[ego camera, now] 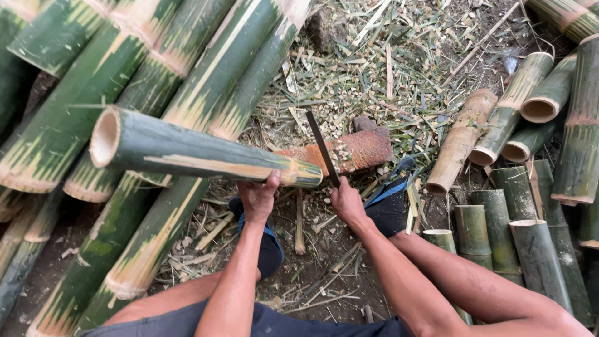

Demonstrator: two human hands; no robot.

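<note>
My left hand point(259, 198) is clamped on the underside of a green bamboo section point(199, 153), held level with its cut end resting on a reddish-brown log block point(349, 151). My right hand point(347, 203) is closed around the handle of a dark, flat chopping blade point(323, 148), raised just beside that cut end. Risk: the smooth, waxy culm could roll off the rounded block, letting the blade glance toward my left thumb or my sandalled feet point(390, 203) below. The section is 1 hollow tube with a pale, shaved strip; fibrous chips point(374, 81) litter the ground.
</note>
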